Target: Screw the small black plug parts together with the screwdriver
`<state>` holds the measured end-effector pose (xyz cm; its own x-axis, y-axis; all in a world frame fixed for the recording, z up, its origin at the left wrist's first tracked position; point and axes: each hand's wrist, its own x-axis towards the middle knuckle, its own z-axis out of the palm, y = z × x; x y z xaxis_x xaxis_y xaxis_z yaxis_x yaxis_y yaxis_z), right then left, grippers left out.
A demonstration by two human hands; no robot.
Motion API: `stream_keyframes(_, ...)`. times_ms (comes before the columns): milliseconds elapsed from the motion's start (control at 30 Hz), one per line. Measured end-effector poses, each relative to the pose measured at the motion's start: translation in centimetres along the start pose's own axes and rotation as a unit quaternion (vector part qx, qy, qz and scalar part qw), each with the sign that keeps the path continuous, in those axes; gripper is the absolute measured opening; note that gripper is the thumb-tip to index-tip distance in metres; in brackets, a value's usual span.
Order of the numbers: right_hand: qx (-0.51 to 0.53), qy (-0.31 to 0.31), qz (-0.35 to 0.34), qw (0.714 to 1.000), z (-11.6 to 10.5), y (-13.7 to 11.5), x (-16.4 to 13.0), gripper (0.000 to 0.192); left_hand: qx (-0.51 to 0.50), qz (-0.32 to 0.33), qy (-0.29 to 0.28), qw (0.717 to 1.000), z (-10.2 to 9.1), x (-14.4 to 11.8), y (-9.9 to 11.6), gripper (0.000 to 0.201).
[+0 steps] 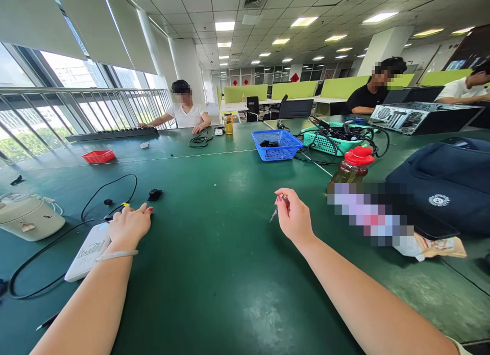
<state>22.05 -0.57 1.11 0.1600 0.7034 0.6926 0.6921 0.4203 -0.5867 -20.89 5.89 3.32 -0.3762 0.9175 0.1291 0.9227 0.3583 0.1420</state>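
While the left hand (130, 225) rests flat and unclenched on a white device (89, 250) at the bench (214, 273) edge, the right hand (294, 217) pinches a small screwdriver (276, 209) aloft, whose slender tip could slip and drop.

- I'm wearing the only camera on my head, looking forward and down across the green table (229, 273) from its near edge.
- It's sitting close above my forearms, taking in the far edge and office beyond.
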Motion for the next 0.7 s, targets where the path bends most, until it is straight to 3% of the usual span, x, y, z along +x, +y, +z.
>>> stream_keyframes(133,0.006,0.0,0.003,1.0,0.0,-0.1,0.0,0.019,-0.007,-0.067,0.089,0.994,-1.4,0.5,-2.2,0.059)
stream_keyframes(267,0.003,-0.004,0.0,1.0,0.0,-0.1,-0.1,0.02,0.093,-0.1,0.029,0.99,-1.6,0.9,-3.7,0.058)
stream_keyframes(333,0.001,-0.004,0.001,1.0,0.0,-0.2,-0.1,0.02,0.124,-0.095,-0.011,0.988,-1.1,0.9,-3.6,0.059)
stream_keyframes(433,0.002,0.0,0.002,1.0,0.0,-0.1,-0.1,0.02,0.136,-0.075,-0.027,0.987,-0.3,0.9,-3.2,0.05)
stream_keyframes(633,0.001,-0.001,-0.001,1.0,0.0,-0.2,0.0,0.02,0.073,-0.032,0.072,0.994,-0.4,0.9,-2.5,0.04)
stream_keyframes(700,0.0,-0.001,-0.001,1.0,0.0,-0.2,0.0,0.02,0.038,-0.005,0.079,0.996,-0.6,0.8,-2.1,0.039)
